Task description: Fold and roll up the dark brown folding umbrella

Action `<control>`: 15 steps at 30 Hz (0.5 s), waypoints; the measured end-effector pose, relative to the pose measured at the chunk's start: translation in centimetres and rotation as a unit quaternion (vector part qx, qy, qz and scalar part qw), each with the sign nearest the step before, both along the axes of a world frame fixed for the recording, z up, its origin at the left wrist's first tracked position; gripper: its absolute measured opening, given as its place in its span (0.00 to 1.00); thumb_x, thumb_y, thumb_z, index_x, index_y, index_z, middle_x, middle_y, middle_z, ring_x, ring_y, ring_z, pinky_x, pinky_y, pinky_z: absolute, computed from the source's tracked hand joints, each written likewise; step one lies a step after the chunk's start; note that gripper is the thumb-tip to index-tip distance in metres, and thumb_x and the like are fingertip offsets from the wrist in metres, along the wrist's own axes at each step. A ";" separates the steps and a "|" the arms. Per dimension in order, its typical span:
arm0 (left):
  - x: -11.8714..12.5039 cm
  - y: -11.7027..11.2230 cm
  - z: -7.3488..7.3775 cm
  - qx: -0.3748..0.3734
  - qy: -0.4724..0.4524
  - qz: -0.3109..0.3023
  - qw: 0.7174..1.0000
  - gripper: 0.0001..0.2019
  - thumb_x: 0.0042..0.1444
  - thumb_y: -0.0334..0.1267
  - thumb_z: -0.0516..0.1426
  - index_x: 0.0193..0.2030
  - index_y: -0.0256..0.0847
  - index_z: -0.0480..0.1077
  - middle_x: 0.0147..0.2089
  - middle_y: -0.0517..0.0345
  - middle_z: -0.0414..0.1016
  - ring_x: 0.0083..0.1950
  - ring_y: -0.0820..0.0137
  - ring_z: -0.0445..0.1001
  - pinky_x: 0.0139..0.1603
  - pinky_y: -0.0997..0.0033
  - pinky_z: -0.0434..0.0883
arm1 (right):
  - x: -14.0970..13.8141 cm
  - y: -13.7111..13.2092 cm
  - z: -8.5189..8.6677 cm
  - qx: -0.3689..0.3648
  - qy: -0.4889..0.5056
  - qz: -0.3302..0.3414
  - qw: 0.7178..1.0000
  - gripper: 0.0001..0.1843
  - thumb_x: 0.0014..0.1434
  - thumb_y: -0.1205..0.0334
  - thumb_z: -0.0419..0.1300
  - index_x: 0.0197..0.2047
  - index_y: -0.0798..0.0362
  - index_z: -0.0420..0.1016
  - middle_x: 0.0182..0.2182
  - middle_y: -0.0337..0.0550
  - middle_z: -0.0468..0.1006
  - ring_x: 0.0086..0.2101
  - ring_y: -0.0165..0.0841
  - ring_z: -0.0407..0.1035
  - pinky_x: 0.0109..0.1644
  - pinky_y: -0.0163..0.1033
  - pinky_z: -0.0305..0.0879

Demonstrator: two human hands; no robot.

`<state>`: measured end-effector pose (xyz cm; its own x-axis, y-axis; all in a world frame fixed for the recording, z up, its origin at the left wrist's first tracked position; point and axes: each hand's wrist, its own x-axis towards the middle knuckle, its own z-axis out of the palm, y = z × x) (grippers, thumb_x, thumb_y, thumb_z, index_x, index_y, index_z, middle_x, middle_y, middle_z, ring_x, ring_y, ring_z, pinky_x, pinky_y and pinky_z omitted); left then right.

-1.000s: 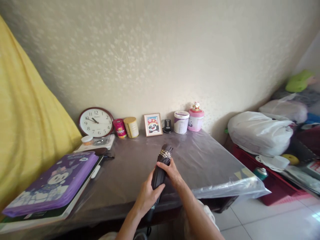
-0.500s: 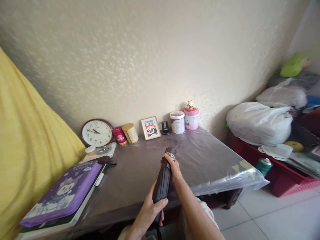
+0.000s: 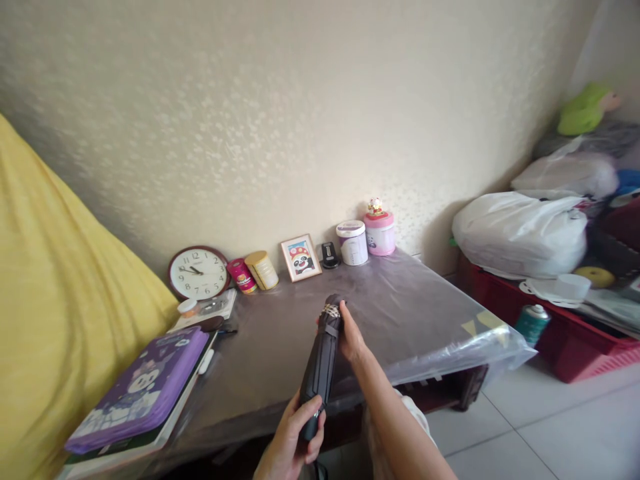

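A black folded umbrella [image 3: 320,367] is held slantwise over the front of the table, its far end pointing toward the wall. My left hand [image 3: 295,430] is closed around its near end, thumb on top. At the far end, my right hand [image 3: 352,333] grips the right side, with most of its fingers hidden beneath the umbrella. Near that hand, light rib tips [image 3: 331,311] show in a ring, and a dark strap [image 3: 329,329] is wrapped around the folded cloth.
The table [image 3: 270,333] has a plastic cover. Along the wall stand a clock [image 3: 199,273], tins [image 3: 263,270], a panda picture frame [image 3: 301,258] and tubs [image 3: 353,243]. A purple case [image 3: 140,387] lies left. Beyond the right edge are a spray can [image 3: 532,325] and a red bin [image 3: 565,353].
My right thumb has shifted from across the rib tips to the umbrella's right side, leaving the ring of tips in view. My left hand has moved slightly lower, and the view has shifted a little.
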<state>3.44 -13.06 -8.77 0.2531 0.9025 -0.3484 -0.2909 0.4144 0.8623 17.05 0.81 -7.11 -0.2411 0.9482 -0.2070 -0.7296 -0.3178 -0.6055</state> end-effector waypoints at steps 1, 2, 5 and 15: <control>0.0 0.0 0.1 -0.002 0.003 0.008 1.000 0.14 0.49 0.47 0.58 0.29 0.39 0.60 0.24 0.66 0.65 0.13 0.86 0.53 0.13 0.82 0.45 | 0.0 -0.1 0.0 0.010 -0.005 -0.001 1.000 0.28 0.52 0.37 0.50 0.30 0.56 0.70 0.23 0.46 0.75 0.26 0.36 0.72 0.29 0.38 0.68; 0.0 -0.1 0.2 -0.005 0.008 0.016 1.000 0.15 0.48 0.47 0.58 0.29 0.39 0.60 0.24 0.66 0.65 0.13 0.86 0.53 0.13 0.82 0.45 | -0.1 -0.2 0.0 0.023 -0.011 -0.003 1.000 0.26 0.51 0.38 0.52 0.31 0.56 0.70 0.23 0.45 0.75 0.26 0.35 0.71 0.29 0.38 0.68; 0.0 -0.3 0.8 -0.006 0.033 0.034 0.999 0.15 0.47 0.47 0.59 0.31 0.39 0.60 0.24 0.66 0.65 0.13 0.86 0.55 0.14 0.82 0.44 | -0.3 -0.5 -0.2 0.056 -0.040 -0.014 0.998 0.21 0.47 0.45 0.61 0.35 0.55 0.69 0.25 0.42 0.76 0.26 0.33 0.71 0.29 0.37 0.68; 0.9 -0.3 -0.2 0.073 0.156 0.000 0.985 0.17 0.47 0.49 0.58 0.36 0.41 0.58 0.22 0.70 0.63 0.12 0.83 0.57 0.12 0.81 0.48 | -0.8 -0.4 -1.6 0.060 -0.149 -0.115 0.980 0.23 0.43 0.50 0.65 0.40 0.55 0.69 0.28 0.41 0.75 0.26 0.32 0.69 0.28 0.34 0.66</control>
